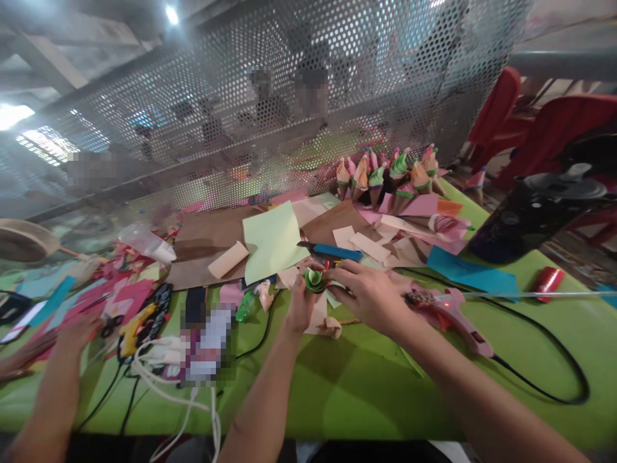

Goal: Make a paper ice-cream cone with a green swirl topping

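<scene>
A small green paper swirl, rolled into a spiral, is held upright above the table. My left hand is closed around its left side and lower part. My right hand is closed at its right side, with the fingertips pinching the paper's edge; the palm hides part of them. Just behind my hands lies a blue-handled cutter. Below them, a rolled tan paper piece rests on the green table cover. A pink hot glue gun with a lit red light lies right of my right hand.
Paper ice-cream cones stand at the back, before a perforated metal screen. A dark tumbler stands right. White cables lie left, near a co-worker's hand, scissors and a yellow glue gun.
</scene>
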`<act>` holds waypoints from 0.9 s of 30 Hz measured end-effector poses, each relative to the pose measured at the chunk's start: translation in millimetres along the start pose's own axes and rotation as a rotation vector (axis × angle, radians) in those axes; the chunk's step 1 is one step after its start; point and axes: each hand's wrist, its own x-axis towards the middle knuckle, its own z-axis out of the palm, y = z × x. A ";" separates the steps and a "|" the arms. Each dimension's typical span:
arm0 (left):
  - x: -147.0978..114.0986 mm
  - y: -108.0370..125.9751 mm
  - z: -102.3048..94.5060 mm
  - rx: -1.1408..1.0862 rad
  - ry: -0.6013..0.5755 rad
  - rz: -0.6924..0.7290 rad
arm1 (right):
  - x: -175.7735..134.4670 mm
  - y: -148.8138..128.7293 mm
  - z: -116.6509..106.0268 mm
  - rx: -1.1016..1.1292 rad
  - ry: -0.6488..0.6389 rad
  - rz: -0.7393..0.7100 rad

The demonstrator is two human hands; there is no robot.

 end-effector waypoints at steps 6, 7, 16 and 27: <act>0.7 -1.6 -3.0 0.000 -0.011 0.043 | -2.2 1.5 5.7 0.048 0.027 0.009; 1.1 -2.0 -3.2 0.005 -0.010 0.051 | -2.8 1.5 7.3 0.066 0.035 0.018; 1.5 -5.9 -7.7 0.078 0.018 0.137 | -2.9 -2.7 14.4 0.235 0.092 0.059; 2.6 -9.9 -10.3 0.197 0.005 0.227 | -5.9 -8.3 24.0 0.082 0.204 0.034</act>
